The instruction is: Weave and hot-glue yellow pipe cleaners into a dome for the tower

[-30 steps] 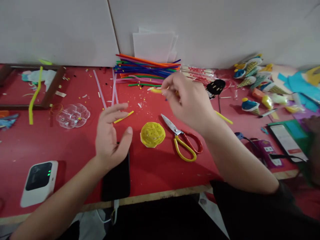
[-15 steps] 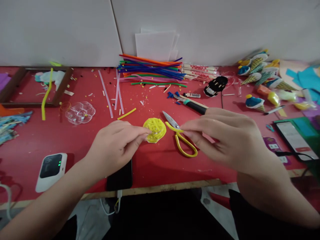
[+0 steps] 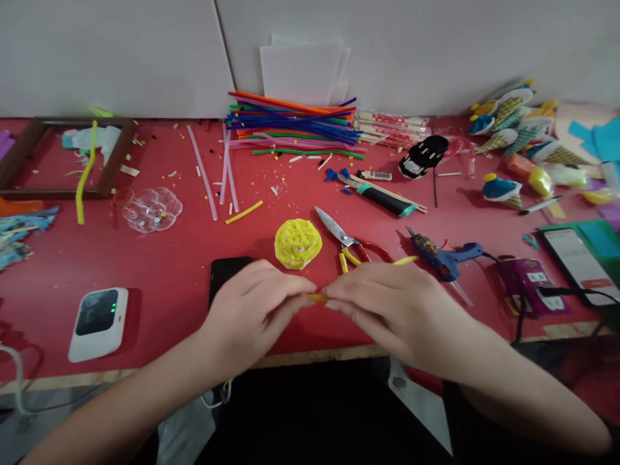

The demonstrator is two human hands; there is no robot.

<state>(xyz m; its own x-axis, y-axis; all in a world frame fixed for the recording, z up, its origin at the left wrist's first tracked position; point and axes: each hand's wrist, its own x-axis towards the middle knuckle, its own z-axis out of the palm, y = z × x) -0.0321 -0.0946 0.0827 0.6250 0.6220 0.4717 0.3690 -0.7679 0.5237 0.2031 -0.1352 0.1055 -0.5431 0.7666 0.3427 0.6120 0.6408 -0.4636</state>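
Observation:
My left hand [image 3: 264, 303] and my right hand [image 3: 394, 307] meet near the table's front edge. Between their pinched fingertips runs a short stretch of yellow pipe cleaner [image 3: 318, 297]. A yellow end pokes out above my right hand; whether it belongs to the same piece I cannot tell. Just beyond the fingers lies a round yellow coiled piece [image 3: 298, 243] on a pale backing. Scissors [image 3: 339, 231] with red and yellow handles rest to its right, partly covered by my right hand. A black phone [image 3: 225, 271] is partly under my left hand.
A blue glue gun [image 3: 443, 255] with its cord lies right of my right hand. Behind are a utility knife [image 3: 387, 199], a bundle of coloured pipe cleaners [image 3: 295, 126] and small cone-shaped crafts [image 3: 513, 123]. A white device [image 3: 99, 323] and a wooden frame [image 3: 116, 158] stand left.
My left hand has left the yellow coiled piece. Both hands have come together toward the table's front edge, pinching the yellow pipe cleaner. The glue gun has come into sight.

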